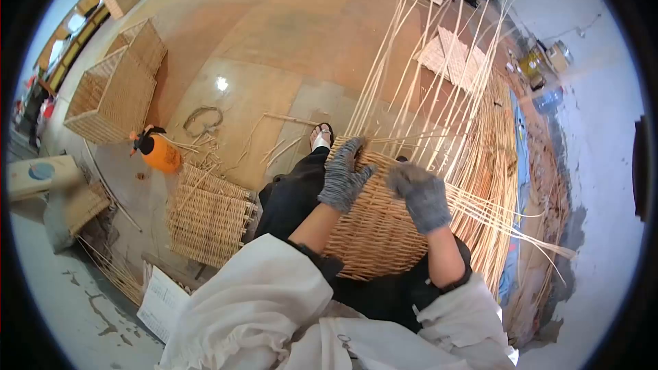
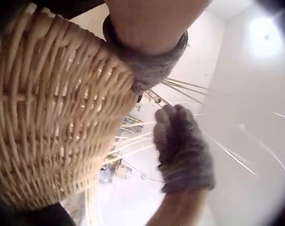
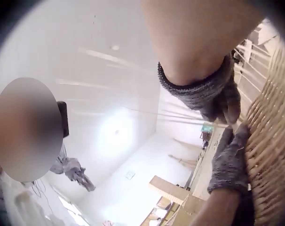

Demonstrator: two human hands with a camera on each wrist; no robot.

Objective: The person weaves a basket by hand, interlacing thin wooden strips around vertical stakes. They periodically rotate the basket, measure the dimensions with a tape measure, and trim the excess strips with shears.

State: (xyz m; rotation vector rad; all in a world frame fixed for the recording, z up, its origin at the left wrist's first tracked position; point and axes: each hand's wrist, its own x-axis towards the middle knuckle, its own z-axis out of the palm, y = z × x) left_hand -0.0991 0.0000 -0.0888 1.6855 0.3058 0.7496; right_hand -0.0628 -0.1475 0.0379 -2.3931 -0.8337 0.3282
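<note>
A woven wicker panel [image 1: 377, 233] lies tilted over the person's lap, with long loose rods [image 1: 418, 96] fanning out from its far edge. The left hand [image 1: 346, 177], in a grey knit glove, grips the panel's far edge at the left, its thumb on the near face. To its right, over the same edge, the gloved right hand [image 1: 419, 195] is blurred in the head view. In the left wrist view the right hand's fingers [image 2: 166, 117] are curled at a thin rod [image 2: 156, 98]. More rods [image 1: 493, 212] stick out to the right past this hand.
Along the right wall lies a thick bundle of rods [image 1: 504, 157]. An orange spray bottle [image 1: 162, 153], another woven piece [image 1: 209, 216] and a wicker basket [image 1: 116, 89] stand or lie to the left. Rod offcuts [image 1: 205, 144] are strewn on the floor. A pale woven mat [image 1: 452, 58] lies ahead.
</note>
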